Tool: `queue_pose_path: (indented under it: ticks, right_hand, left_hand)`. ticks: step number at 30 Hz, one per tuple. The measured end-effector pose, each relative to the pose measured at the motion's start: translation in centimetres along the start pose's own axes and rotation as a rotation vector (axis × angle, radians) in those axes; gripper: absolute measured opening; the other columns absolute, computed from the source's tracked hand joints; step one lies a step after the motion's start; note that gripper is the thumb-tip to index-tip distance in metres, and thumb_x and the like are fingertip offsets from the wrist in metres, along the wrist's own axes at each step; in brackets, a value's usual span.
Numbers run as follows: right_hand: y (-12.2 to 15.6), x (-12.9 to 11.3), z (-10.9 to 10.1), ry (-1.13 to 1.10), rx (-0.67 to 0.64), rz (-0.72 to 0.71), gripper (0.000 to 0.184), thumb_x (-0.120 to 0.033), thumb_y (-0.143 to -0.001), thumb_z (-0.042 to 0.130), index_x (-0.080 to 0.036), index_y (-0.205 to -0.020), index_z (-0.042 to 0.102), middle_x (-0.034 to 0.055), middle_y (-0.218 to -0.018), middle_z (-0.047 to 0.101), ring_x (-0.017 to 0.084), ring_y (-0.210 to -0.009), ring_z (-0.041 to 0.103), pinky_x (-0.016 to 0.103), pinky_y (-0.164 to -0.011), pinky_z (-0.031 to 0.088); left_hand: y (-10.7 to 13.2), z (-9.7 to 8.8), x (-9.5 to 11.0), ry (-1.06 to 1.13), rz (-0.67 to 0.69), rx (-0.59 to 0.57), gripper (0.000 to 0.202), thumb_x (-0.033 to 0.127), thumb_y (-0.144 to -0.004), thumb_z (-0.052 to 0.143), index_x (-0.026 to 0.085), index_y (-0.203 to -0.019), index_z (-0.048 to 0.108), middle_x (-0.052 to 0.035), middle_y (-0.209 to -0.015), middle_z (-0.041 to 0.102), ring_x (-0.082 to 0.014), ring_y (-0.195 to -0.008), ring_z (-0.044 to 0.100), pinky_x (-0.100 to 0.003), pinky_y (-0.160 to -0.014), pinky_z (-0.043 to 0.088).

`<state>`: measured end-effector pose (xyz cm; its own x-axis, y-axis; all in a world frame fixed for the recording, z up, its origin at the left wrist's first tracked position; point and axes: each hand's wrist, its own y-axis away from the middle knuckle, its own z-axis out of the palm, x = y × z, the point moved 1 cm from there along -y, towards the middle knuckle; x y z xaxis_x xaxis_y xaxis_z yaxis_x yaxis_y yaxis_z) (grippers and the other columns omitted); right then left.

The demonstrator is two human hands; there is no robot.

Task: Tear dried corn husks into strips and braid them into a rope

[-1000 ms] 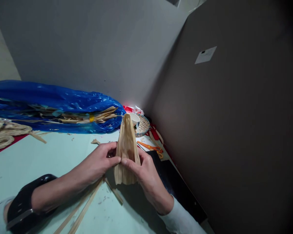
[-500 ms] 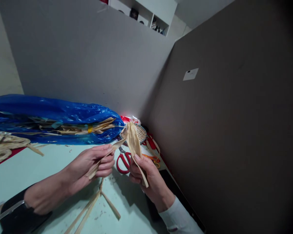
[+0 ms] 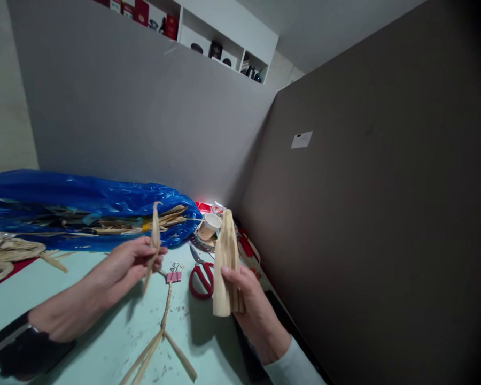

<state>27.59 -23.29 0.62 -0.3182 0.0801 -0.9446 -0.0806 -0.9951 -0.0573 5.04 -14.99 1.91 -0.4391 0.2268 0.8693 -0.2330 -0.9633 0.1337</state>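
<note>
My left hand (image 3: 138,262) is closed on a narrow dried husk strip (image 3: 155,230), which stands up from the fingers with a curled tip. My right hand (image 3: 250,297) grips a wider piece of dried husk (image 3: 225,256), thumb across its front. On the table between and below them lies a thin braid (image 3: 167,310) of the same pale fibre, its loose strands spreading toward me. A pink binder clip (image 3: 174,276) sits at the braid's far end. Red-handled scissors (image 3: 201,275) lie just left of the wide husk.
A blue plastic bag (image 3: 88,187) holding a tied husk bundle (image 3: 124,223) runs along the back left. A coiled braid (image 3: 14,251) lies at far left. Behind the scissors, a paper cup (image 3: 209,225) stands in a basket. Grey partitions (image 3: 152,117) close off the back and right.
My hands have moved apart, the left one leftward with the narrow strip. The wide husk now shows its broad side. The binder clip and cup have come into sight as the view shifted.
</note>
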Motion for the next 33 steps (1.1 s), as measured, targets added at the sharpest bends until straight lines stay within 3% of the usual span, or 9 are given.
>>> queue_pose_path:
  ticks: [4, 7, 13, 15, 18, 20, 23, 29, 33]
  right_hand:
    - [0.5, 1.2, 1.1, -0.027, -0.087, 0.07, 0.037, -0.037, -0.066, 0.087, -0.012, -0.09, 0.074, 0.003, -0.076, 0.069, 0.015, -0.066, 0.061, 0.025, -0.064, 0.047]
    - [0.7, 1.4, 1.5, -0.06, -0.164, 0.046, 0.045, -0.034, -0.065, 0.089, -0.014, -0.103, 0.075, 0.0051, -0.089, 0.074, 0.02, -0.082, 0.067, 0.028, -0.077, 0.049]
    - [1.1, 1.6, 1.8, 0.001, -0.202, 0.056, 0.045, -0.037, -0.068, 0.089, -0.012, -0.104, 0.077, 0.0079, -0.092, 0.076, 0.024, -0.088, 0.069, 0.037, -0.089, 0.049]
    - [1.3, 1.6, 1.8, -0.004, -0.199, 0.069, 0.043, -0.039, -0.069, 0.088, -0.012, -0.102, 0.077, 0.0081, -0.091, 0.076, 0.024, -0.087, 0.069, 0.037, -0.089, 0.05]
    - [1.4, 1.6, 1.8, -0.038, -0.201, 0.065, 0.043, -0.041, -0.072, 0.085, -0.014, -0.105, 0.077, 0.0076, -0.092, 0.076, 0.024, -0.088, 0.069, 0.038, -0.088, 0.051]
    - [1.4, 1.5, 1.9, -0.051, -0.203, 0.053, 0.044, -0.04, -0.072, 0.085, -0.015, -0.108, 0.077, 0.0076, -0.095, 0.076, 0.025, -0.089, 0.07, 0.037, -0.089, 0.051]
    - [1.3, 1.3, 1.9, -0.034, -0.183, 0.052, 0.042, -0.038, -0.071, 0.086, -0.014, -0.105, 0.078, 0.008, -0.096, 0.076, 0.025, -0.089, 0.07, 0.037, -0.091, 0.05]
    - [1.4, 1.3, 1.9, -0.004, -0.167, 0.076, 0.042, -0.038, -0.072, 0.084, -0.014, -0.106, 0.078, 0.0071, -0.09, 0.076, 0.023, -0.083, 0.069, 0.034, -0.083, 0.05]
    - [1.4, 1.5, 1.9, 0.032, -0.162, 0.07, 0.044, -0.04, -0.072, 0.084, -0.014, -0.108, 0.078, 0.0068, -0.091, 0.076, 0.023, -0.084, 0.069, 0.032, -0.081, 0.049]
  left_hand:
    - [2.8, 3.8, -2.7, -0.021, -0.086, -0.132, 0.013, 0.014, -0.068, 0.076, 0.013, -0.069, 0.063, 0.0041, -0.059, 0.054, -0.0023, -0.042, 0.032, -0.012, -0.037, 0.027]
    - [4.2, 5.1, -4.0, -0.092, -0.118, -0.229, 0.023, 0.031, -0.075, 0.081, 0.015, -0.084, 0.067, 0.0076, -0.058, 0.05, -0.0023, -0.043, 0.025, -0.013, -0.038, 0.02]
    - [3.9, 4.4, -5.4, -0.273, -0.123, -0.216, 0.039, 0.044, -0.066, 0.086, 0.02, -0.085, 0.062, 0.0004, -0.072, 0.068, -0.0154, -0.065, 0.063, -0.022, -0.058, 0.048]
    - [3.5, 4.2, -5.4, -0.301, -0.109, -0.216, 0.041, 0.046, -0.064, 0.087, 0.02, -0.081, 0.059, 0.0017, -0.067, 0.066, -0.0149, -0.062, 0.061, -0.022, -0.056, 0.047]
    - [3.2, 4.1, -5.3, -0.328, -0.092, -0.199, 0.043, 0.048, -0.065, 0.085, 0.02, -0.075, 0.054, 0.0075, -0.055, 0.054, -0.006, -0.044, 0.038, -0.016, -0.042, 0.027]
    - [3.2, 4.1, -5.2, -0.328, -0.086, -0.202, 0.041, 0.049, -0.07, 0.081, 0.021, -0.076, 0.052, 0.0115, -0.051, 0.043, -0.004, -0.042, 0.022, -0.016, -0.04, 0.014]
    - [3.3, 4.1, -5.2, -0.346, -0.104, -0.224, 0.044, 0.055, -0.071, 0.078, 0.022, -0.078, 0.051, 0.0149, -0.049, 0.03, -0.0048, -0.045, 0.014, -0.017, -0.04, 0.008]
    - [3.0, 3.8, -5.4, -0.453, -0.073, -0.217, 0.038, 0.05, -0.072, 0.076, 0.018, -0.078, 0.058, 0.011, -0.052, 0.038, -0.0052, -0.044, 0.022, -0.019, -0.041, 0.014]
    - [2.8, 3.5, -5.3, -0.503, -0.034, -0.203, 0.033, 0.045, -0.07, 0.079, 0.017, -0.074, 0.062, 0.006, -0.058, 0.049, -0.0095, -0.048, 0.041, -0.02, -0.044, 0.027]
